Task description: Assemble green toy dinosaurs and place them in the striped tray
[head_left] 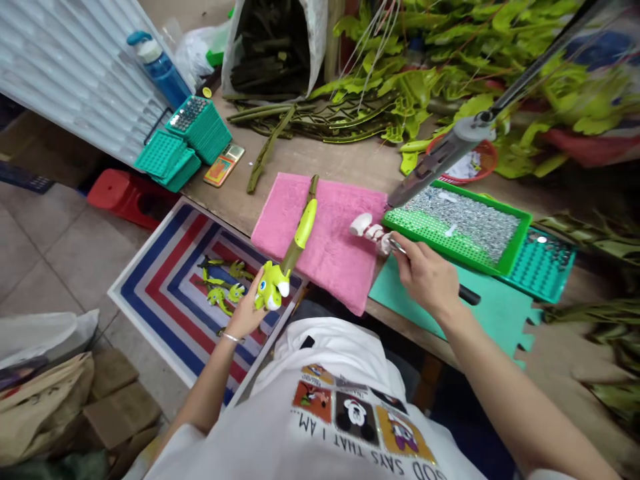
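One long green toy creature [295, 253] reaches over the pink towel [345, 267], its head in our left hand [249, 308], fingers curled; our right hand [427, 275] clasps a hammer [374, 232] (white-wrapped head), fingers bent around its shaft.

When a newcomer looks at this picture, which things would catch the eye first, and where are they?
Probably the bright pink cloth on the table, mid-picture, with a yellow-green toy in the left hand extending over it. Then the eye may go to the striped tray beside the table at lower left, and to the heap of yellow-green pieces at upper right.
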Available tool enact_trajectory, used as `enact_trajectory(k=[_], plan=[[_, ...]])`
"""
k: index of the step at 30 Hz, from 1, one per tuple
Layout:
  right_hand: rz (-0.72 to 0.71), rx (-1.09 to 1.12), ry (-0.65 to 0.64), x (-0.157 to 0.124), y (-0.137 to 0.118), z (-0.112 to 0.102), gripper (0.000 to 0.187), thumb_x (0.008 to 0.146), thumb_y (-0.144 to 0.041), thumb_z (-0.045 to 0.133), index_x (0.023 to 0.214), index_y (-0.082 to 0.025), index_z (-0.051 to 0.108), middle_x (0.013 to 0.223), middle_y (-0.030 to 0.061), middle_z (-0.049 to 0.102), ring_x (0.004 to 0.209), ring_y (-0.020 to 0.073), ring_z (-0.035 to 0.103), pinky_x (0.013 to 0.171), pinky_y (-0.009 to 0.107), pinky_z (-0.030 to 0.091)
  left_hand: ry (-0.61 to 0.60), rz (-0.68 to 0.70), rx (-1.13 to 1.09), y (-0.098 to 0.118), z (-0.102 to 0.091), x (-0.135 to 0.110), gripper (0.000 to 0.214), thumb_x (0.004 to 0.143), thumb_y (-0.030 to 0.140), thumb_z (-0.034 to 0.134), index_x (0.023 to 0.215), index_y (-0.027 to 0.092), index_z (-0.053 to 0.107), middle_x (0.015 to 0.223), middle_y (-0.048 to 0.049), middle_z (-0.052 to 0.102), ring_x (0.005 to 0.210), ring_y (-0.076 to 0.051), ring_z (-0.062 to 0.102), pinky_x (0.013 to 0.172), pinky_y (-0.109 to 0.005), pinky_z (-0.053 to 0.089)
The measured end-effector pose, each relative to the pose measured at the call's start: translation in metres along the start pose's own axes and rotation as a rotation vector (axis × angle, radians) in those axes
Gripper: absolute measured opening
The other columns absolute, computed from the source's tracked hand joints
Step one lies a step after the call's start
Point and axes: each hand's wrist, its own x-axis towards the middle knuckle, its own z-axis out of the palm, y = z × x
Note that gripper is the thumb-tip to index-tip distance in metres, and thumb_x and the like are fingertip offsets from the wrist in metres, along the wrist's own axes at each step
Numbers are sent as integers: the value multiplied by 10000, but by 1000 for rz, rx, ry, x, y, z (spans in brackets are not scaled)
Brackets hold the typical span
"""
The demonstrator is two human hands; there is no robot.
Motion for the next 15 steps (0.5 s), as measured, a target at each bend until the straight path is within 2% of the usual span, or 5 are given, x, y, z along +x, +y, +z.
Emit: enact_trajectory(k=[5,7,9,12,15], plan=[[-72,63,59,-12,16,20,333,977,-305,466,1194,-191,692,865,106,707,805,239,588,722,353,454,131,88,39,-10,2,7,763,764,373,663,1475,174,471,1362,-152,620,1250,-293,592,1121,-466,439],[-93,114,103,-7,28,18,290,969,-282,482,1120,-204,716,968,117,720,890,247,606,809,383,487,204,110,51,-13,-2,9,729,745,376,676,1427,179,513,1362,-148,613,1258,-302,581,1110,-483,444],[-44,130,153,4,47,9,276,959,-251,476,1060,-200,728,1029,127,719,954,251,621,840,387,496,235,98,2,-14,-9,9,719,728,398,702,1389,173,530,1325,-136,638,1185,-291,629,1040,-461,503],[98,54,148,26,83,-10,299,899,-154,457,1015,-179,732,974,132,725,935,258,629,823,389,487,157,-10,-138,-3,-27,8,480,704,438,722,1092,159,682,1004,-88,749,894,-257,704,860,-407,581],[45,-32,-55,45,110,-21,364,808,-64,449,994,-173,741,957,120,742,893,250,619,822,388,451,-35,-133,-359,29,-42,15,246,705,415,676,742,173,704,719,-58,733,742,-250,687,761,-397,580]])
